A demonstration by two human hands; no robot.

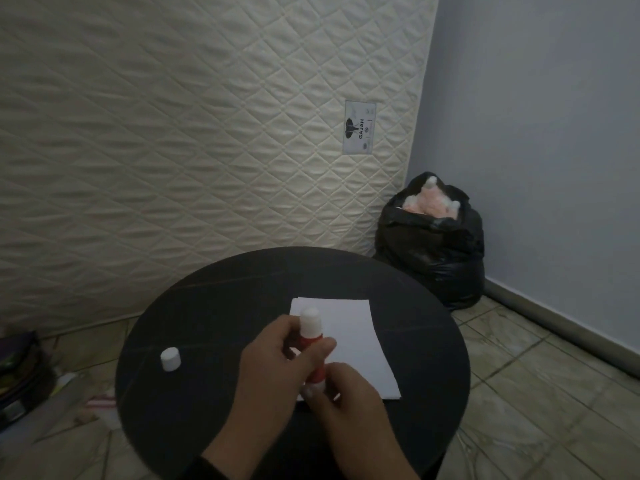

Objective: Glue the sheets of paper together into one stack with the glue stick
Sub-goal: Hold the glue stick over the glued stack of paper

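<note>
A: Nearest the lens, the right hand (pixel 341 400) is pinching the white base of the glue stick (pixel 313 344) between curled fingers, while the left hand (pixel 277 362) is wrapping around its red barrel.

B: And the stick itself?

A: It is standing tilted above the near left corner of the sheets of paper (pixel 349 344), its white glue tip bared and pointing up and away. Its small white cap (pixel 170 358) is sitting upright on the table (pixel 207 306), well apart to the left.

B: What is the setting showing?

A: The table is round, dark and smooth; the paper is lying flat as a plain white rectangle right of centre. Behind, a cream quilted mattress (pixel 173 133) is leaning upright, its label (pixel 359 127) reading "GAJAH". A glossy black plastic bag (pixel 433 251) is slumping in the corner on the tiled floor (pixel 519 393), something pink and white poking out.
</note>
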